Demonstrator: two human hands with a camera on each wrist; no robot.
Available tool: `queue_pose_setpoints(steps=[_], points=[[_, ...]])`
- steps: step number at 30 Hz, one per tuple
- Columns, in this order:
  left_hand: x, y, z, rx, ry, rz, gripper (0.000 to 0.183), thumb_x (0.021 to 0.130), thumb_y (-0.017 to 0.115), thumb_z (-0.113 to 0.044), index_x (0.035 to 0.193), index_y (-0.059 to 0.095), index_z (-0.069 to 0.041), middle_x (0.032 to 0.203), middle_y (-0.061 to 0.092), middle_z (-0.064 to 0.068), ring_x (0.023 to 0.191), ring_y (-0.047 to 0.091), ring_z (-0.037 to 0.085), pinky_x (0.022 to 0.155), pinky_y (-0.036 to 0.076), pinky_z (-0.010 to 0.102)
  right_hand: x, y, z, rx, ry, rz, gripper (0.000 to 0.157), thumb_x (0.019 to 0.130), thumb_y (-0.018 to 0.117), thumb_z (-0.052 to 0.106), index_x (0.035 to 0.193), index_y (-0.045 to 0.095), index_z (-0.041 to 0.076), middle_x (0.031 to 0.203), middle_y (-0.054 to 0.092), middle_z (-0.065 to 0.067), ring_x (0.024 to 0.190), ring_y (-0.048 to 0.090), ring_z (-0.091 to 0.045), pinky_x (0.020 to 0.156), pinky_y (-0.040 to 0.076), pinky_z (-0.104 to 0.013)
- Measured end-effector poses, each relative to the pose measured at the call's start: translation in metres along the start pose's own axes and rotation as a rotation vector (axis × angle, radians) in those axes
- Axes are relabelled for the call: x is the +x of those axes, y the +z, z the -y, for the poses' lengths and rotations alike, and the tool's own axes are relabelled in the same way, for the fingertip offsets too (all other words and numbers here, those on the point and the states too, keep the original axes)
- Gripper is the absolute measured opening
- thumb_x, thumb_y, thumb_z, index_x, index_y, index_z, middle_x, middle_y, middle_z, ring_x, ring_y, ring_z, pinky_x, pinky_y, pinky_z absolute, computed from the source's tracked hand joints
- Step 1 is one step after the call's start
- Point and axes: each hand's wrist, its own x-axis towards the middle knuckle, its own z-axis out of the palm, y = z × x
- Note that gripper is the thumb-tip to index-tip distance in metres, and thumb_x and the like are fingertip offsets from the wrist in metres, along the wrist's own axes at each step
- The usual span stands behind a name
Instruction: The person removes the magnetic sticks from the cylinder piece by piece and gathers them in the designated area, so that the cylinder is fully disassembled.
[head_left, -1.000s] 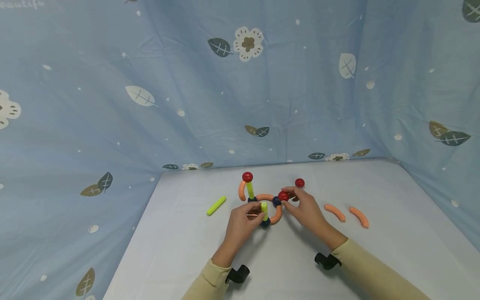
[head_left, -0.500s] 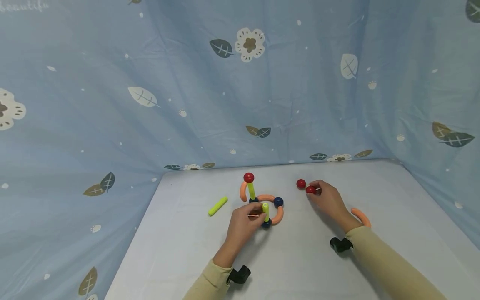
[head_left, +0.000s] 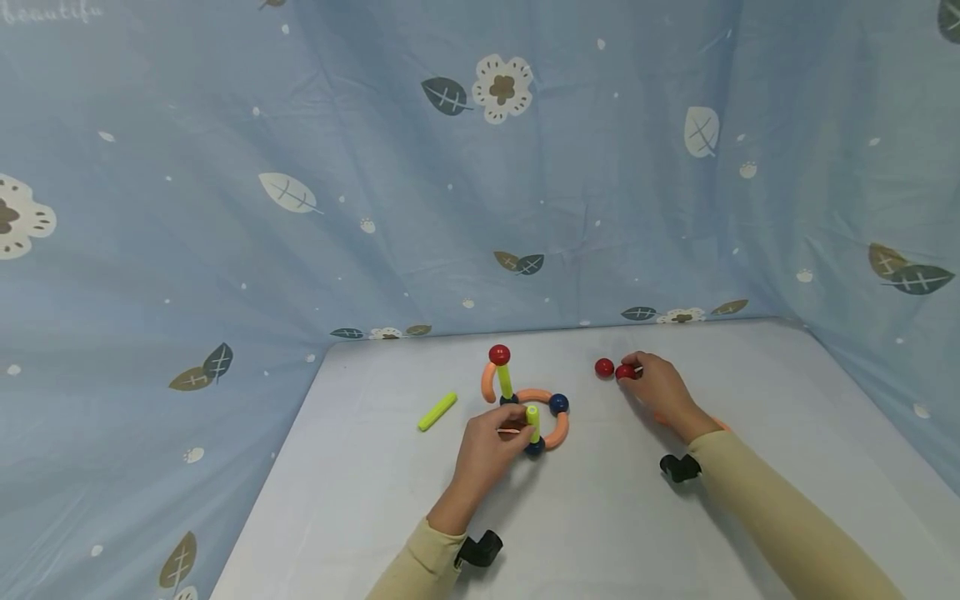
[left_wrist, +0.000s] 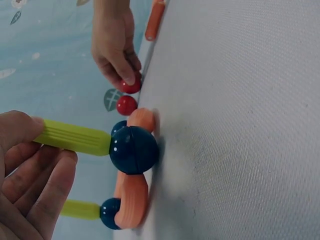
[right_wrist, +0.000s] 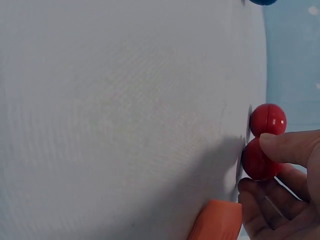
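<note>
While left grip (head_left: 486, 437) pinches rod (left_wrist: 77, 138), right grip (head_left: 662, 392) pinches ball (right_wrist: 256, 160); orange piece (right_wrist: 218, 222) cut off.

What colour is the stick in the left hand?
The stick is yellow-green, clearest in the left wrist view.

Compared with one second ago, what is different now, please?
The right hand has carried a red ball rightward, from beside the rightmost navy ball to beside the other red ball, and still holds it. Unchanged: the left hand pinches the upright green stick; the loose green stick lies untouched.
</note>
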Motion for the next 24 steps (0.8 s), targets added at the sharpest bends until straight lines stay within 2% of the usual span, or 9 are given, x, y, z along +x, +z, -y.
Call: queue_pose_setpoints(steps=[7, 24], points=[[-0.0002, 0.0, 0.0004, -0.005, -0.001, 0.001, 0.019, 0.093, 0.076, -0.016, 0.112, 0.075, -0.016, 0.104, 0.074, -0.004, 0.097, 0.07, 0.009, 0.08, 0.057, 0.019, 0.001, 0.0006, -0.0012, 0.005, -0.006, -0.004, 0.041, 0.096, 0.068, 0.011, 0.132, 0.059, -0.006, 0.125, 0.06, -0.026, 0.107, 0.058, -0.037, 0.097, 0.05, -0.053], [-0.0011, -0.0002, 0.0008, -0.024, 0.008, -0.004, 0.02, 0.093, 0.076, -0.015, 0.113, 0.075, -0.014, 0.107, 0.074, -0.002, 0.098, 0.07, 0.01, 0.08, 0.057, 0.019, -0.0011, 0.001, -0.0034, 0.013, 0.02, 0.018, 0.056, 0.095, 0.07, 0.014, 0.142, 0.048, -0.006, 0.138, 0.052, -0.028, 0.117, 0.056, -0.041, 0.102, 0.048, -0.057]])
